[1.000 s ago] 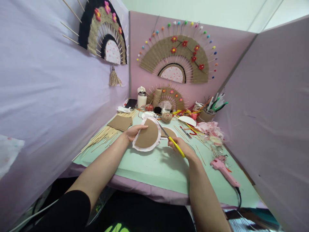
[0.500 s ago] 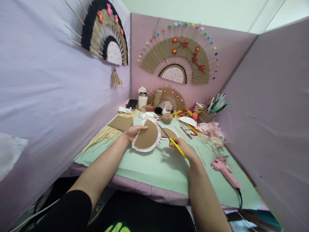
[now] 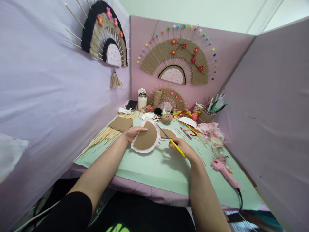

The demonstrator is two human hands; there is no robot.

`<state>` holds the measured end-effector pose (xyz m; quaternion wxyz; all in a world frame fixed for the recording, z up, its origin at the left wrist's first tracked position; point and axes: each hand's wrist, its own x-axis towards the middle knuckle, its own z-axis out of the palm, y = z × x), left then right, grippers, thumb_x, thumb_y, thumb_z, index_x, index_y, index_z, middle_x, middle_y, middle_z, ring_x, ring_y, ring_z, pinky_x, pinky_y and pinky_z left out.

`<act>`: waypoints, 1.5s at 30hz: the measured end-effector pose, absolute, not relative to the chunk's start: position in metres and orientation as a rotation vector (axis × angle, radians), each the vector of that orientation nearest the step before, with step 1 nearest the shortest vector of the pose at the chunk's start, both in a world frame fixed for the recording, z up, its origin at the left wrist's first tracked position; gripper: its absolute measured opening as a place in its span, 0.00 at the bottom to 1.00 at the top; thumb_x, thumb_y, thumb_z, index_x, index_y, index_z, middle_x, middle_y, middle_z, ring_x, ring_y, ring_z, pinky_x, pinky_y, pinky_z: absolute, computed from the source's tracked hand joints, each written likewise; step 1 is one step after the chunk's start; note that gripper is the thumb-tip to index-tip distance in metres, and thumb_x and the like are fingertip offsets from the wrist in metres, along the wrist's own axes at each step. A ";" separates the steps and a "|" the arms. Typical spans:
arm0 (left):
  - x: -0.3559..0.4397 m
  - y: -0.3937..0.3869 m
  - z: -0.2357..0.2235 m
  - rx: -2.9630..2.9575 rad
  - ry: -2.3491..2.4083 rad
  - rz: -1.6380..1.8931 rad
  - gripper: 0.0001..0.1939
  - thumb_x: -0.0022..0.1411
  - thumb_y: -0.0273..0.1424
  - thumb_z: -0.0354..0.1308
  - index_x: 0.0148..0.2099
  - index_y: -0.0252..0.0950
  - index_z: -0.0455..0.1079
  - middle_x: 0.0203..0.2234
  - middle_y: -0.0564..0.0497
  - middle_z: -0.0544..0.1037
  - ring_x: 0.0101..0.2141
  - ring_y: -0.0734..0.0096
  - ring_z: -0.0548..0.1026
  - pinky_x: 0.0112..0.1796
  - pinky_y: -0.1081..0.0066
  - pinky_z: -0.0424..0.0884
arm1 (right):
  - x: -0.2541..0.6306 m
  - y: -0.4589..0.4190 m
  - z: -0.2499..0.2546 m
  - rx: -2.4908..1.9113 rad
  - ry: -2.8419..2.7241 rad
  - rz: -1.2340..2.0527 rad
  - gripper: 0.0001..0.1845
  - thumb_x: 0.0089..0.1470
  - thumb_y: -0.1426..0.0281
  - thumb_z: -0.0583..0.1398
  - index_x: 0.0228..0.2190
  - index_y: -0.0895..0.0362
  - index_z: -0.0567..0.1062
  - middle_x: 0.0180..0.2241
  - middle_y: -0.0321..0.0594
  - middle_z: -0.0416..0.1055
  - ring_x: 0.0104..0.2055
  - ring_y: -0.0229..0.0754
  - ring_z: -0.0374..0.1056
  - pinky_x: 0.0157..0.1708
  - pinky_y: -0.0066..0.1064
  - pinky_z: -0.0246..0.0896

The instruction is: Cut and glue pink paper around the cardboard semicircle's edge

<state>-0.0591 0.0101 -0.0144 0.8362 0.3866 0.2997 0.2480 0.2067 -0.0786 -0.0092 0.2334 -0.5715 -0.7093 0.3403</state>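
Note:
My left hand (image 3: 135, 133) grips a half-round piece of brown cardboard (image 3: 145, 138) by its straight side, thumb on top. White fabric sticks out as a border around its curved edge, with small cuts along the right side. In my right hand (image 3: 181, 146) is a pair of yellow-handled scissors (image 3: 177, 147), its blades pointing up and left to the fabric border. Whether the blades touch the fabric is hard to tell. Behind the blades, a second half-round cardboard piece (image 3: 167, 133) with a white border lies on the table.
Thin wooden sticks (image 3: 102, 137) lie at left under a cardboard piece (image 3: 120, 123). A pink glue gun (image 3: 226, 173) with its cord rests at right. Behind stand a white bottle (image 3: 142, 100), a twine ball (image 3: 167, 118) and a tool pot (image 3: 206, 117). Fans hang on the walls.
The cardboard piece and both hands stay nearly in place. The cardboard has shifted very slightly left and down, and the view has tilted a little.

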 end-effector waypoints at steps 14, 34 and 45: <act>-0.056 0.005 -0.013 0.899 0.655 0.496 0.16 0.52 0.29 0.60 0.44 0.28 0.70 0.32 0.43 0.80 0.32 0.62 0.78 0.36 0.67 0.71 | 0.203 -0.075 -0.013 -1.605 -2.012 0.839 0.11 0.44 0.63 0.56 0.26 0.59 0.70 0.23 0.34 0.65 0.26 0.35 0.57 0.25 0.26 0.50; -0.059 0.006 -0.013 0.885 0.652 0.496 0.13 0.54 0.28 0.58 0.42 0.26 0.71 0.30 0.40 0.80 0.30 0.63 0.78 0.35 0.67 0.71 | 0.208 -0.073 -0.018 -1.610 -1.924 0.908 0.15 0.43 0.59 0.58 0.24 0.59 0.70 0.21 0.32 0.60 0.23 0.33 0.53 0.22 0.25 0.47; -0.061 0.008 -0.014 0.903 0.633 0.480 0.15 0.51 0.29 0.62 0.41 0.27 0.71 0.29 0.42 0.80 0.30 0.64 0.78 0.33 0.69 0.72 | 0.212 -0.071 -0.023 -1.605 -1.901 0.945 0.16 0.42 0.57 0.59 0.23 0.59 0.69 0.19 0.30 0.58 0.22 0.32 0.52 0.22 0.25 0.47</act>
